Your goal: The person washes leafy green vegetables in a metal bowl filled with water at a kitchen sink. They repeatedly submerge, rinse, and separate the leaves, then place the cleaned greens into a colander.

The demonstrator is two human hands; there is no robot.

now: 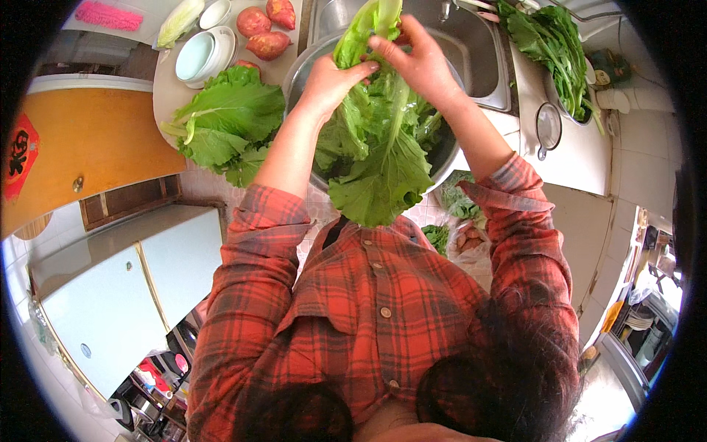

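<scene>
Both hands are on a bunch of leafy greens (pixel 381 166) above a round metal basin (pixel 454 154) by the sink. My left hand (pixel 326 83) grips the pale stalks from the left, thumb across them. From the right, my right hand (pixel 422 63) holds the stalks higher up, thumb and fingers around them. One broad leaf hangs down past the basin's near rim, towards the red plaid shirt. More greens lie in the basin beneath, partly hidden by the held leaves. Left of the basin, a pile of large green leaves (pixel 232 116) rests on the counter and overhangs its edge.
A steel sink (pixel 486 72) lies beyond the basin. Red sweet potatoes (pixel 268 45), stacked bowls (pixel 196 55) and a cabbage (pixel 179 22) stand at left. At right are a strainer (pixel 548 126) and more greens (pixel 552 61). Bagged vegetables (pixel 468 237) sit low down.
</scene>
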